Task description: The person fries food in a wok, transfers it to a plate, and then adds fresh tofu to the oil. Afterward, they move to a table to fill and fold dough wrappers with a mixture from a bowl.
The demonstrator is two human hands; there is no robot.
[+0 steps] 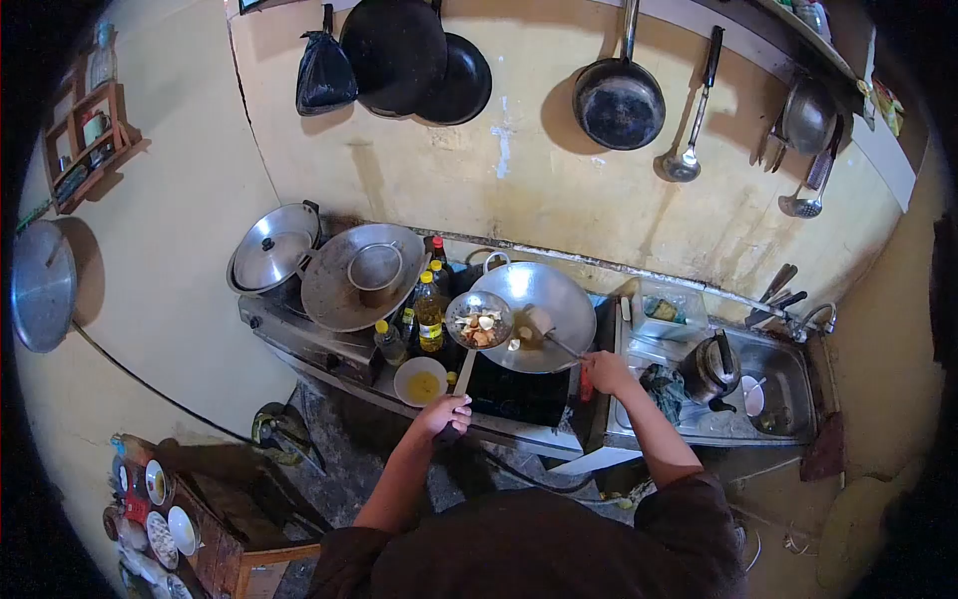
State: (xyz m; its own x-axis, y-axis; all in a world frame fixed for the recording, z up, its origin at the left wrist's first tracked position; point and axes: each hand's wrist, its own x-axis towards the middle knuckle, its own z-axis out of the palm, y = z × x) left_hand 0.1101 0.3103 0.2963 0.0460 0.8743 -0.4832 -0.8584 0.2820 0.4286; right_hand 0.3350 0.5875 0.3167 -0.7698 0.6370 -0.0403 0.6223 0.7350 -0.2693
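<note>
My left hand (444, 414) is closed around the handle of a skimmer (480, 319). Pieces of brown and whitish food lie in its round bowl, which is over the left rim of a silver wok (567, 298). My right hand (607, 372) grips the handle of a metal spatula (564, 346) whose far end reaches into the wok. Some food and liquid show at the wok's bottom, too small to name. Near my left hand, a white bowl (421, 382) contains yellow liquid.
Bottles (429, 314) stand left of the wok, beside a large tilted pan (334, 290) and a lidded pot (274, 250). On the right are a kettle (711, 369) and a sink (788, 414). Pans (619, 103) and a ladle (681, 165) hang on the wall.
</note>
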